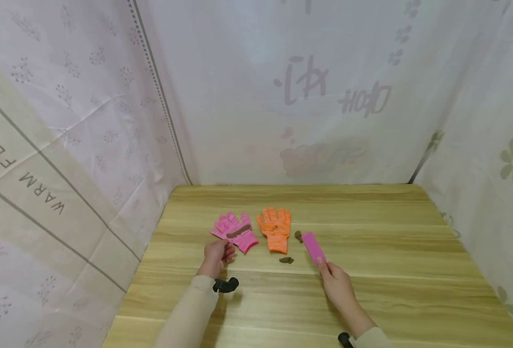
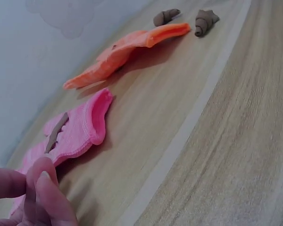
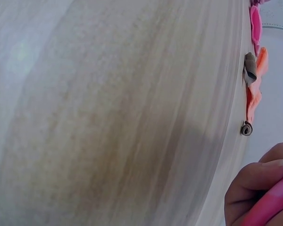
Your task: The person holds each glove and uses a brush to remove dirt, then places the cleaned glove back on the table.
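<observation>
A pink knitted glove [image 1: 237, 231] lies palm-side up or down, I cannot tell, with a flat brown strip [image 1: 239, 231] across it. My left hand [image 1: 218, 253] is at its lower edge, fingers loosely bent; nothing shows between them. In the left wrist view, the fingertips overlap the near side of the glove [image 2: 75, 132]. My right hand [image 1: 337, 282] grips one end of a flat, long pink bar [image 1: 313, 245], its thumb on top and the other end pointing away toward the gloves. Its exact kind is unclear.
An orange knitted glove [image 1: 277, 232] lies right of the pink one. Two small rolled brown pieces are nearby: one [image 1: 299, 236] beside the bar's far end, another [image 1: 286, 260] below the orange glove. Everything lies on a wooden table [image 1: 391, 241] with printed curtains [image 1: 230, 96] around it.
</observation>
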A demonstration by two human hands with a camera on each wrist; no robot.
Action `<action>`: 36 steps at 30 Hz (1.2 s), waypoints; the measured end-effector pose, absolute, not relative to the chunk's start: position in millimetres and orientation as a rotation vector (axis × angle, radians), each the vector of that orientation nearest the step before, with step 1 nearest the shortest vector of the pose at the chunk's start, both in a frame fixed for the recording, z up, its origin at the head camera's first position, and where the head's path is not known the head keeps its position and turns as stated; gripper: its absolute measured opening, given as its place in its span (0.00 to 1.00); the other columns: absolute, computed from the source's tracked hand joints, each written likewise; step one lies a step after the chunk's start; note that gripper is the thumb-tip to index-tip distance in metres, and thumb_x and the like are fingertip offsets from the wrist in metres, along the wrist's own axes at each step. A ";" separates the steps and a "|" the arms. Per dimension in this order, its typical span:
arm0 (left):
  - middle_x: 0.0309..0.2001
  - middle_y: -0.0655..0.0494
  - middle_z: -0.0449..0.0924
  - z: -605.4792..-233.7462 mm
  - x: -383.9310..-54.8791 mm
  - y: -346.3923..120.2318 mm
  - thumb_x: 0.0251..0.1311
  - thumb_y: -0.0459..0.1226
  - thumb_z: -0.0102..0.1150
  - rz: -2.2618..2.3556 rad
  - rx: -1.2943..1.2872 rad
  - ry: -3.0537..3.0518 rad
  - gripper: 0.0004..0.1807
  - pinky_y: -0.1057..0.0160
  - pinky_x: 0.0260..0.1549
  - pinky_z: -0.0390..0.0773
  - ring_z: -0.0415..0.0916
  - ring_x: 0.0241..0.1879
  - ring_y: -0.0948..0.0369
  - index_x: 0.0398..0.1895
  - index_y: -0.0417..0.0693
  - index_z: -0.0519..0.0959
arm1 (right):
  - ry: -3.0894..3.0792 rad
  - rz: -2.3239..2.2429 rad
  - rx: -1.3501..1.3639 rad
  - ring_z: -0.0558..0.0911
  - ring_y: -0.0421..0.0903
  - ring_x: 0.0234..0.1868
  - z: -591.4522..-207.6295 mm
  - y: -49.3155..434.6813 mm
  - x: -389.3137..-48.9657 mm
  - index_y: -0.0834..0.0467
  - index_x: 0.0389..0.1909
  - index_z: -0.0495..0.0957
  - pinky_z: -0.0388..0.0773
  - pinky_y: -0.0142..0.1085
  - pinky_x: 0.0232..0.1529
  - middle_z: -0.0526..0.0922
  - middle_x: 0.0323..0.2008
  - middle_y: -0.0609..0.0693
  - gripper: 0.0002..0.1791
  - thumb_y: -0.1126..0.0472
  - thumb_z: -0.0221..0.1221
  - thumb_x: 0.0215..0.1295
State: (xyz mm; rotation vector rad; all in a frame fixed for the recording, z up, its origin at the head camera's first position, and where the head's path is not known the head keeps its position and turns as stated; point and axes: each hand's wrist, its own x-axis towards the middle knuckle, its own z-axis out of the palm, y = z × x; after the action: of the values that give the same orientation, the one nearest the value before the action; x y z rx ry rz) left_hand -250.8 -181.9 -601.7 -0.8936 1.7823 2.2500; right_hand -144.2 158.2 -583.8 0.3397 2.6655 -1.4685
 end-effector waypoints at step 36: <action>0.55 0.55 0.75 -590.0 -205.9 -157.0 0.77 0.44 0.32 2.601 -0.336 0.993 0.18 0.62 0.55 0.80 0.76 0.56 0.61 0.61 0.45 0.64 | 2.646 -1.541 0.258 0.65 0.42 0.22 -581.2 141.8 -138.6 0.62 0.31 0.77 0.64 0.33 0.23 0.68 0.20 0.46 0.33 0.36 0.44 0.77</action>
State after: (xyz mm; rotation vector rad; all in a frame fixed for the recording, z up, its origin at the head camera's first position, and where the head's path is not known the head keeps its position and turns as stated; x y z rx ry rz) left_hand -205.9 -157.0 -590.0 -0.3358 0.9931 2.6014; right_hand -138.6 141.8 -581.2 0.2583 2.6461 -1.5408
